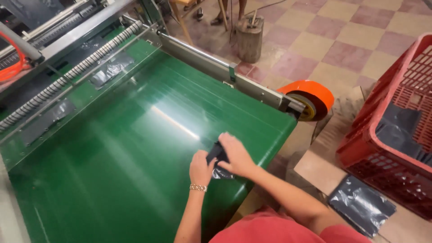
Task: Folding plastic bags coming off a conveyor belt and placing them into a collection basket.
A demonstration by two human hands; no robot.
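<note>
Both my hands rest on the green conveyor belt (135, 148) near its right end. My left hand (201, 167), with a bracelet on the wrist, and my right hand (236, 155) together grip a small dark plastic bag (217, 158) that lies bunched between them on the belt. Most of the bag is hidden under my fingers.
A red plastic crate (396, 130) holding dark bags stands on the right. Another dark bag (361, 204) lies on cardboard below it. An orange roller wheel (310, 100) sits at the belt's end. A spiral roller (72, 72) and machine frame run across the top left.
</note>
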